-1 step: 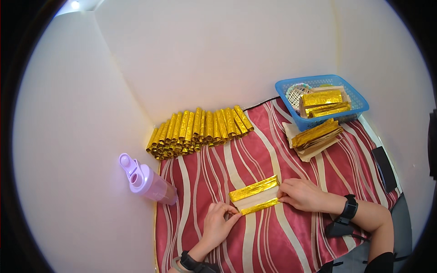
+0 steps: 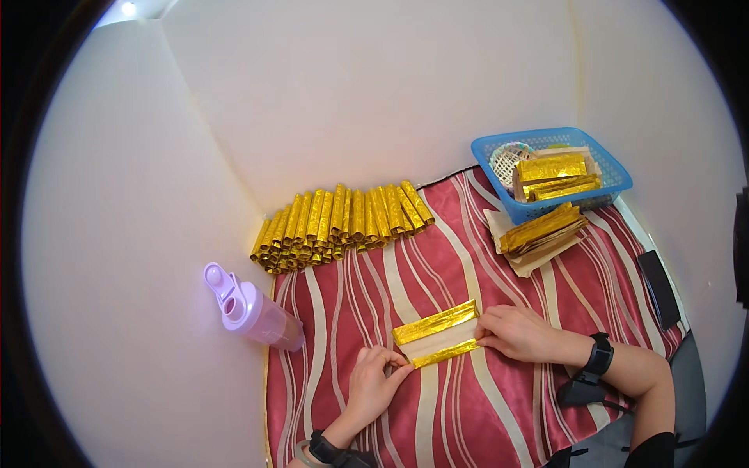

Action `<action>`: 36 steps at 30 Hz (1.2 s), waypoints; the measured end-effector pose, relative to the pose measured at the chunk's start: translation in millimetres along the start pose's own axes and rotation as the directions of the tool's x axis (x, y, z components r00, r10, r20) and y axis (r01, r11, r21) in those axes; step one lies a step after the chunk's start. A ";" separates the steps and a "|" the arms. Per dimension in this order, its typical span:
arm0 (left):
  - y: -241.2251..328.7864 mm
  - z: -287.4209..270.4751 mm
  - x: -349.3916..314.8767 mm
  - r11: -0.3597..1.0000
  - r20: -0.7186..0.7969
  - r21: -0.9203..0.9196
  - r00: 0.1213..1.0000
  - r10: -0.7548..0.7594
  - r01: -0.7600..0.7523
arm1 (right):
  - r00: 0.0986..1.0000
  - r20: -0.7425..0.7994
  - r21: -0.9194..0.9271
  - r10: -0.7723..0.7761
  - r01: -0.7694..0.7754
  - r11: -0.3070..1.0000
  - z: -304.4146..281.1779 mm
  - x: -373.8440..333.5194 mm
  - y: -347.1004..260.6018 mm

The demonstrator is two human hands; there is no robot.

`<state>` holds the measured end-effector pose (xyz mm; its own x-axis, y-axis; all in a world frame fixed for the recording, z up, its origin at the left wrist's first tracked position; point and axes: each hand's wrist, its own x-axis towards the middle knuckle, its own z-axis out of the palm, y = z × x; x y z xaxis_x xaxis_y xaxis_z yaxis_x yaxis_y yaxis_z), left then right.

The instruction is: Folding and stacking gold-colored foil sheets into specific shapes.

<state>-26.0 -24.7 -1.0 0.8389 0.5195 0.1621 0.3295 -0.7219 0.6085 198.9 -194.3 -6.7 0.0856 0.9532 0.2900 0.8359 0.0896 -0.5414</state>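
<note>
A sheet of gold foil paper [image 2: 438,334] lies flat on the cloth in front of me, its long edges folded in so gold bands flank a pale strip. My left hand [image 2: 373,382] pinches the near left corner between thumb and fingers. At the right end, my right hand [image 2: 512,334] grips the near edge, its fingertips curled over the paper. Farther off to the left, a pile of rolled gold paper tubes [image 2: 343,222] is stacked against the wall. Flat gold sheets [image 2: 542,234] on pale paper lie fanned out at the far right.
A blue plastic basket [image 2: 488,147] with more gold sheets and a small woven basket stands at the back right. On the left is a lilac shaker bottle [image 2: 253,308]. A black phone-like slab [image 2: 659,288] lies by the right edge. Red striped cloth [image 2: 351,312] covers the table; pale walls enclose it.
</note>
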 end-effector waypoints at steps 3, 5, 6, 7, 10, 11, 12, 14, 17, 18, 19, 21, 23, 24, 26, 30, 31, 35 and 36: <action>-2.3 3.4 0.4 1.000 -0.006 -0.001 1.000 -0.024 0.024 | 1.000 -0.002 0.022 -0.003 0.003 1.000 1.0 0.7 3.8; -3.7 4.6 0.1 1.000 -0.039 -0.009 0.999 -0.004 0.004 | 1.000 0.000 0.042 0.001 -0.001 0.999 1.5 0.4 4.3; -4.0 4.5 -0.2 1.000 -0.038 -0.009 0.999 -0.003 0.003 | 1.000 -0.005 0.039 0.001 -0.001 0.999 1.7 0.0 4.3; -4.5 4.1 -0.6 1.000 -0.040 -0.022 0.999 0.001 -0.002 | 1.000 -0.009 0.036 0.001 0.000 0.999 1.8 -0.2 4.2; -2.1 3.2 -0.2 1.000 -0.038 -0.030 0.999 0.003 -0.005 | 1.000 0.001 0.041 0.015 -0.015 0.999 2.3 0.3 4.6; 0.1 2.4 -0.2 1.000 -0.035 -0.024 0.999 0.002 -0.003 | 1.000 0.000 0.041 0.017 -0.017 0.999 2.3 0.1 4.5; 2.0 1.6 0.0 1.000 -0.034 -0.025 0.999 0.002 -0.003 | 1.000 0.005 0.041 0.021 -0.021 0.999 2.3 0.0 4.4; 4.5 0.6 0.4 0.998 -0.011 -0.052 0.999 -0.038 0.038 | 1.000 0.009 0.042 0.025 -0.026 0.999 2.2 -0.2 4.3; -1.3 1.5 -1.3 0.995 -0.031 -0.091 0.999 0.032 -0.035 | 1.000 0.019 0.048 0.021 -0.022 0.999 1.9 0.0 3.7; -1.1 1.2 -1.7 0.995 -0.031 -0.090 0.999 0.031 -0.034 | 1.000 0.022 0.050 0.023 -0.024 0.998 1.4 0.3 3.1; -0.3 0.6 -2.3 0.989 -0.013 -0.145 0.999 -0.030 0.028 | 0.999 0.025 0.052 0.025 -0.026 0.998 1.2 0.7 2.7; 1.7 0.1 -3.2 0.975 0.011 -0.200 0.996 -0.092 0.092 | 0.999 0.026 0.051 0.028 -0.029 0.998 1.2 0.4 2.8; 3.6 0.1 -2.9 0.951 0.019 -0.238 0.979 -0.201 0.200 | 0.999 0.027 0.051 0.029 -0.031 0.998 1.0 0.6 2.1; 1.3 2.6 -3.4 0.950 0.020 -0.237 0.979 -0.203 0.202 | 0.999 0.026 0.038 0.030 -0.031 0.999 0.4 1.0 1.1; -3.7 9.2 -2.5 0.870 0.002 -0.432 0.965 -0.262 0.237 | 0.999 0.025 0.027 0.034 -0.034 0.999 0.1 0.9 1.0; 6.0 6.5 -2.8 0.987 -0.039 -0.131 0.995 -0.095 0.089 | 0.999 0.031 0.033 0.030 -0.031 0.999 0.6 0.0 2.0; 6.8 6.6 -2.3 0.994 -0.041 -0.090 0.997 -0.067 0.063 | 0.999 0.035 0.027 0.034 -0.035 0.999 0.8 0.0 1.9; 10.3 5.3 -1.7 1.000 -0.052 0.002 0.999 0.012 -0.011 | 0.999 0.042 0.014 0.033 -0.034 0.999 -0.7 -0.4 -0.5; 9.2 5.0 -1.6 1.000 -0.053 0.002 0.999 0.010 -0.010 | 0.999 0.044 0.006 0.031 -0.031 0.999 -0.2 -0.2 -0.2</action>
<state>-22.2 -34.5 0.5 0.8181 0.5356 0.2096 0.3216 -0.7282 0.6053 198.9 -194.6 -6.4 0.0874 0.9674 0.2376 0.8296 0.0613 -0.5550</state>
